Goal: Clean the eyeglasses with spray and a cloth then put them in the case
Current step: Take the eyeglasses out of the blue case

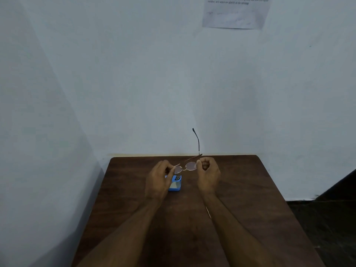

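Both grips, left hand (160, 175) and right hand (208, 174), pinch the eyeglasses (185, 166) above the bench's (250, 189) far edge; blue case (175, 183) label unreadable.

Eyeglasses (186, 166): thin metal frame, 2 oval lenses, held in the air above the table. 1 temple unfolded, dark tip pointing up. Small blue box (175, 183) on the table just below; whether it is the case is unclear.
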Demonstrator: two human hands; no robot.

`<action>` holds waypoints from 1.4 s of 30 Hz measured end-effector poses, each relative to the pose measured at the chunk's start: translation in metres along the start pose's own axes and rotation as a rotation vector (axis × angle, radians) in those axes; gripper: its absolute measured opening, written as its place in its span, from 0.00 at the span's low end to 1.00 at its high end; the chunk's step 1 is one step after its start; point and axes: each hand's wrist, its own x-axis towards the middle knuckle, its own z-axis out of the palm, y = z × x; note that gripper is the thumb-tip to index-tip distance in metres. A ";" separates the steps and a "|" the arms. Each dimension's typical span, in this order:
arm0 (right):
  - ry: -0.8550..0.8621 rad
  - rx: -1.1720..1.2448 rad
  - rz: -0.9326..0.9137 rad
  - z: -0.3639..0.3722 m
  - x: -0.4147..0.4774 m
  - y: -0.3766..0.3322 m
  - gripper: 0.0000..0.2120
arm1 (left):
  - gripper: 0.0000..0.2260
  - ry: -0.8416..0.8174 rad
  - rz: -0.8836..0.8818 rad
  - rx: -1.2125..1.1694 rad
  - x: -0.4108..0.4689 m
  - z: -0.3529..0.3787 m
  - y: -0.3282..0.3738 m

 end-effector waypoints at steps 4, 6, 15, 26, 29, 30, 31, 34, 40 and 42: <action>-0.012 0.009 0.018 0.002 0.003 -0.001 0.05 | 0.05 0.052 0.006 0.003 -0.002 0.001 -0.002; -0.015 0.009 0.022 0.002 0.003 -0.002 0.06 | 0.05 0.074 0.011 0.018 -0.003 0.001 -0.002; -0.136 -0.016 -0.024 -0.005 0.011 0.005 0.05 | 0.05 -0.014 0.257 0.151 0.011 -0.007 -0.014; -0.241 -0.039 0.006 -0.004 0.010 -0.003 0.08 | 0.06 0.202 -0.134 -0.205 0.010 -0.007 0.008; -0.226 -0.022 0.010 -0.002 0.010 -0.006 0.09 | 0.06 0.284 -0.240 -0.285 0.005 -0.004 0.012; -0.219 -0.017 0.011 -0.002 0.011 -0.006 0.08 | 0.07 0.298 -0.253 -0.307 0.004 -0.002 0.011; -0.212 -0.012 0.011 -0.001 0.011 -0.007 0.07 | 0.07 0.305 -0.270 -0.334 0.003 -0.002 0.011; -0.205 -0.006 0.014 -0.001 0.013 -0.009 0.06 | 0.09 0.337 -0.372 -0.414 0.001 0.001 0.011; -0.221 -0.010 0.023 0.005 0.013 -0.011 0.06 | 0.07 0.348 -0.588 -0.613 0.005 0.002 0.011; -0.218 0.004 0.023 0.004 0.013 -0.009 0.06 | 0.07 0.325 -0.662 -0.688 0.008 0.000 0.011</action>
